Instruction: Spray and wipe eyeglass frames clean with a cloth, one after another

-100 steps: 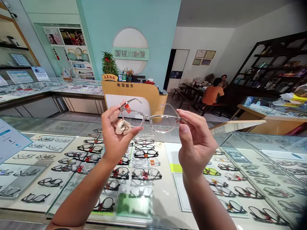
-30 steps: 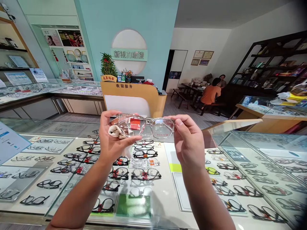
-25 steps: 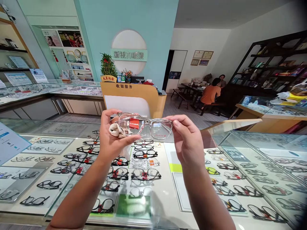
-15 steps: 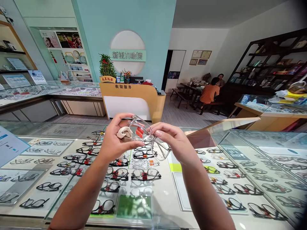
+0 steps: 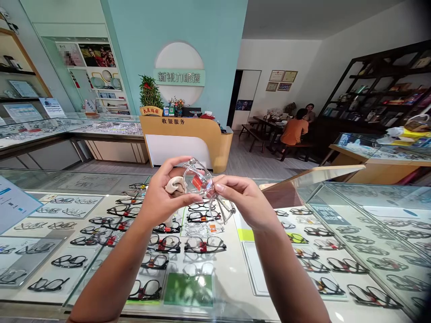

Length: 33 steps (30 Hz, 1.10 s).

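Observation:
A pair of clear-framed eyeglasses (image 5: 224, 207) is held up above the glass display counter, tilted, with a red tag (image 5: 197, 181) on one lens. My left hand (image 5: 157, 197) is curled around a crumpled off-white cloth (image 5: 175, 185). Its thumb and index finger reach along the left side of the eyeglasses. My right hand (image 5: 244, 195) pinches the frame near its middle, between thumb and fingers. Part of the frame is hidden behind the fingers. Below lie rows of dark-framed glasses (image 5: 205, 245), several with red tags.
A glass counter holds trays of glasses on both sides. A wooden-edged board (image 5: 316, 175) stands tilted at the right. Further off are a cashier desk (image 5: 215, 143), a potted plant (image 5: 147, 94) and two people seated at a dark table, one in an orange top (image 5: 293, 131).
The eyeglasses have turned in my hands. Their right lens now appears narrower, and the upper left end sits slightly higher. Both hands keep their hold.

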Available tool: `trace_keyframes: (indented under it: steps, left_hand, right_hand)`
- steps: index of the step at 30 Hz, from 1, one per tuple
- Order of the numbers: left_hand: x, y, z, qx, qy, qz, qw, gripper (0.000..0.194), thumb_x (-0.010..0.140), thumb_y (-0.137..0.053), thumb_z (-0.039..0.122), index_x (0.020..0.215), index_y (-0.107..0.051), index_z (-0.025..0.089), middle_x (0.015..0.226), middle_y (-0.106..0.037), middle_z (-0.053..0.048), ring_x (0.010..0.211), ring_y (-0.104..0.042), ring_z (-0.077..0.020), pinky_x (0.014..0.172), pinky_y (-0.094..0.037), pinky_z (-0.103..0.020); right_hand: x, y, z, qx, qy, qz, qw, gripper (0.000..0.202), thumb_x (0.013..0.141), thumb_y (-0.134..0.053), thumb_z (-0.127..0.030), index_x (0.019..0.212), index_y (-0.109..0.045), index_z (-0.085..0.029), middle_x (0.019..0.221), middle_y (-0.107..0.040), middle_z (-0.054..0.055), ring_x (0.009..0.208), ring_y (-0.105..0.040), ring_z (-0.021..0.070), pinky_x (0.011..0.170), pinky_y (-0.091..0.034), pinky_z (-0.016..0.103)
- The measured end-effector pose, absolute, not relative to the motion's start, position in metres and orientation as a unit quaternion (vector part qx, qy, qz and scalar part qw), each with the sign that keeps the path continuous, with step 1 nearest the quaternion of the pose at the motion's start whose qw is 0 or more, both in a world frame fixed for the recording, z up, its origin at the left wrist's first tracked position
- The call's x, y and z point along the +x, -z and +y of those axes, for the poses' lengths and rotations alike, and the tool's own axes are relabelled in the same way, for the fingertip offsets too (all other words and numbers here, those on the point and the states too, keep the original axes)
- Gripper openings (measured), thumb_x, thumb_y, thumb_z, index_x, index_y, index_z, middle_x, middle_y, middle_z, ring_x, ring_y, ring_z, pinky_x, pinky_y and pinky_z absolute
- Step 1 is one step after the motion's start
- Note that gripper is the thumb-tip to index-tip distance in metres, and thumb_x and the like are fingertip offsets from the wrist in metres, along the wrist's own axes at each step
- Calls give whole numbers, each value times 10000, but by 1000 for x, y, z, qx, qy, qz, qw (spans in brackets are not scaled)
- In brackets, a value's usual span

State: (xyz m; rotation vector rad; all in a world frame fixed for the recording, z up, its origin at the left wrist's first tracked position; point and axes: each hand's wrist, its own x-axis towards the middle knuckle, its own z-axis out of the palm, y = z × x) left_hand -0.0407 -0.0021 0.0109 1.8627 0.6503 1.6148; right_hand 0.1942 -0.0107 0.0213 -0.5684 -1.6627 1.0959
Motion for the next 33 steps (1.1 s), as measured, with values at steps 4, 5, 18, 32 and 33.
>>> trace_keyframes:
  steps: [4, 5, 18, 32, 33]
  left_hand:
    - [-37, -16, -8, 677, -651, 296, 172, 498, 773, -1008, 379, 1188, -755, 272, 1076, -835, -39, 620, -629, -116, 532, -528, -245]
    - [-36, -17, -11, 680, -650, 309, 142, 314, 826, -965, 375, 1047, -775, 256, 959, -814, -15, 619, -614, -116, 536, -507, -243]
    - [-15, -15, -32, 657, -616, 386, 200, 153, 901, -863, 345, 816, -866, 217, 764, -810, -10, 657, -675, -153, 617, -522, -264]
    - [-46, -31, -37, 622, -598, 472, 182, 230, 816, -850, 395, 892, -867, 179, 705, -746, -19, 619, -564, -137, 561, -425, -246]
    - [-54, -32, -36, 637, -576, 482, 173, 230, 831, -825, 395, 898, -862, 179, 698, -737, -13, 612, -561, -137, 560, -410, -249]
  right_hand:
    - [190, -18, -11, -294, -321, -674, 596, 244, 1014, -785, -461, 913, -862, -252, 1107, -850, 79, 1025, -771, 236, 902, -610, 407]
    - [188, -17, -12, -307, -277, -672, 614, 229, 1024, -774, -440, 918, -857, -255, 1144, -846, 85, 1070, -775, 248, 934, -607, 420]
    - [158, 4, -25, -277, 58, -732, 620, 243, 1055, -683, -150, 1233, -816, -248, 1343, -795, 153, 1212, -784, 301, 1028, -670, 499]
    - [157, -4, -43, -253, 37, -766, 590, 156, 1019, -705, -166, 1152, -720, -248, 1197, -806, 106, 1120, -762, 286, 986, -624, 489]
    - [161, -6, -42, -260, 22, -756, 601, 113, 1008, -704, -161, 1075, -700, -252, 1038, -791, 62, 979, -750, 251, 900, -616, 439]
